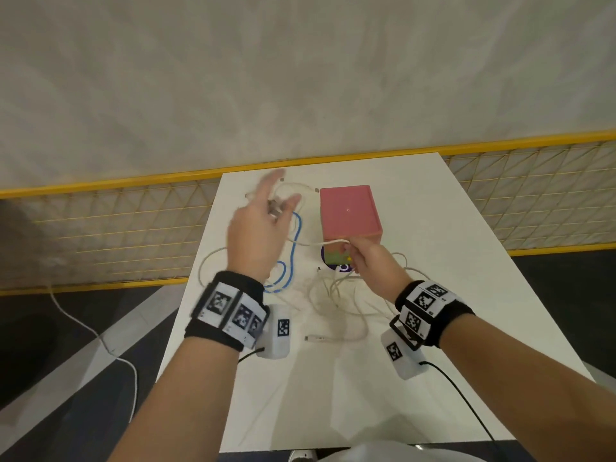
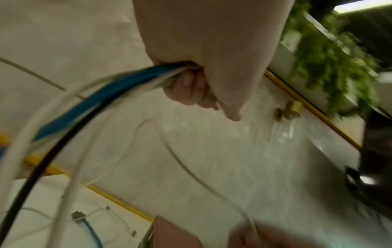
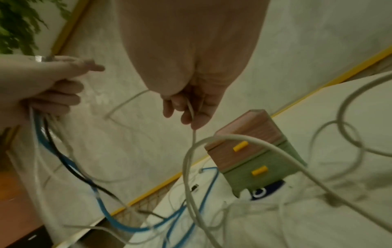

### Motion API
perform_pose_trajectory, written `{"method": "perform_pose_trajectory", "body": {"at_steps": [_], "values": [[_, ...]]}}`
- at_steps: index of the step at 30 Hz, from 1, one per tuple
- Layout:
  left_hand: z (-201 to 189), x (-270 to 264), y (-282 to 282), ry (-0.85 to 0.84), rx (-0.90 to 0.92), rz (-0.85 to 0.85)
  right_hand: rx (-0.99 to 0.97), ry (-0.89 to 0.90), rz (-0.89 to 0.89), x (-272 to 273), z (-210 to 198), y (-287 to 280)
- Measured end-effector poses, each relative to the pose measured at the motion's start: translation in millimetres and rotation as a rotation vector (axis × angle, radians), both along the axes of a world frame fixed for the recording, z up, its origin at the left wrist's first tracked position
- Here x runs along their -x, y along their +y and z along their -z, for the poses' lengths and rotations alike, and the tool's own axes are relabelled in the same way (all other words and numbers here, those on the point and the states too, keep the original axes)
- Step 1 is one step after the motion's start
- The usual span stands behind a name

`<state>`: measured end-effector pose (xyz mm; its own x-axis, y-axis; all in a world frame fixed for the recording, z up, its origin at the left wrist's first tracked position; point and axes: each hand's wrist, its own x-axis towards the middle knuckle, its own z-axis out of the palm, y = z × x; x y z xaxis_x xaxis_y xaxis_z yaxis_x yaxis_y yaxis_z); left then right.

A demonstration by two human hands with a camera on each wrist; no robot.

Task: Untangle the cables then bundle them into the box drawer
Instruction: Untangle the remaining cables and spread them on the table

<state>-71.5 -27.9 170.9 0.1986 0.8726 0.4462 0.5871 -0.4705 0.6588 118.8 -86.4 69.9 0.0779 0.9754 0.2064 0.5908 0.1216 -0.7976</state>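
My left hand (image 1: pixel 263 221) is raised over the white table (image 1: pixel 450 295) and grips a bunch of cables (image 2: pixel 169 75): a blue cable (image 1: pixel 294 248), a black one (image 2: pixel 42 161) and white ones. They hang from its fist (image 3: pixel 42 89) down to the table. To the right, my right hand (image 1: pixel 361 258) pinches a thin white cable (image 3: pixel 193 134) between thumb and fingers (image 3: pixel 186 110), just in front of the box (image 1: pixel 348 211). That box has a pink upper drawer and a green lower drawer (image 3: pixel 260 174), both closed, with yellow handles. More white cables (image 1: pixel 336 295) lie looped on the table.
A white plug (image 1: pixel 315 337) lies near the table's middle. Under the box is a dark blue round sticker (image 3: pixel 267 189). Behind and left of the table runs a yellow mesh railing (image 1: pixel 100 228). One white cable (image 1: pixel 83 325) trails off the left edge to the floor.
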Motion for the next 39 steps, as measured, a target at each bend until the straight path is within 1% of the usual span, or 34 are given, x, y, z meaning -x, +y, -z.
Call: {"method": "perform_pose_trajectory", "body": {"at_steps": [2,3,4,5,7,9,12,15,17,19,21,22,24,26,28,30,33,37,38,39], "values": [[13.2,-11.6,-13.1,0.227,0.122,0.184,-0.046,-0.02,-0.029,6.7,-11.0,4.6],[22.6,-16.8,-15.8,0.296,0.188,0.252,-0.082,-0.021,-0.063,9.9,-16.4,6.0],[31.9,-19.6,-15.1,0.324,0.231,0.281,-0.117,-0.019,-0.095,12.1,-21.0,6.8],[37.6,-19.6,-13.3,0.315,0.256,0.278,-0.132,-0.034,-0.109,13.0,-23.7,7.1],[41.4,-13.7,-6.0,0.23,0.251,0.225,-0.097,-0.092,-0.104,10.4,-25.7,5.7],[36.1,-7.5,0.6,0.157,0.209,0.147,-0.033,-0.115,-0.101,3.2,-20.9,3.2],[27.5,1.8,6.2,0.138,0.146,0.057,0.095,-0.19,-0.149,-7.5,-9.0,4.7],[25.8,6.2,6.9,0.043,0.133,-0.013,0.138,-0.204,-0.163,-7.3,-6.8,8.8],[24.9,4.0,0.8,0.043,0.205,0.06,0.136,-0.172,-0.127,-1.2,-15.6,9.3],[27.0,-1.5,-8.6,0.156,0.276,0.21,0.066,-0.159,-0.121,8.0,-26.4,7.9],[32.9,-6.5,-13.5,0.254,0.238,0.26,-0.021,-0.165,-0.131,15.9,-35.1,7.6],[34.9,-6.7,-12.6,0.254,0.204,0.247,-0.047,-0.16,-0.133,16.9,-33.9,9.5],[36.9,-4.1,-9.2,0.198,0.136,0.216,-0.022,-0.155,-0.148,14.8,-23.3,13.2],[33.7,0.2,-6.3,0.091,0.082,0.163,0.052,-0.241,-0.179,9.4,-4.1,14.4],[28.5,6.6,-0.7,-0.016,0.094,0.092,0.14,-0.3,-0.191,2.7,12.9,10.2],[25.5,12.2,4.0,-0.016,0.145,0.055,0.178,-0.308,-0.178,-1.8,21.6,5.7],[31.4,14.9,4.0,0.041,0.175,0.041,0.102,-0.314,-0.124,0.4,15.5,1.4],[38.8,21.4,1.9,0.044,0.188,-0.055,-0.008,-0.161,-0.031,1.4,-11.4,0.0],[37.6,23.4,1.3,0.04,0.22,-0.046,-0.028,-0.15,-0.017,1.4,-16.8,0.5],[35.3,23.6,-0.6,0.054,0.274,0.006,-0.047,-0.162,-0.02,2.3,-21.5,2.0]]}}
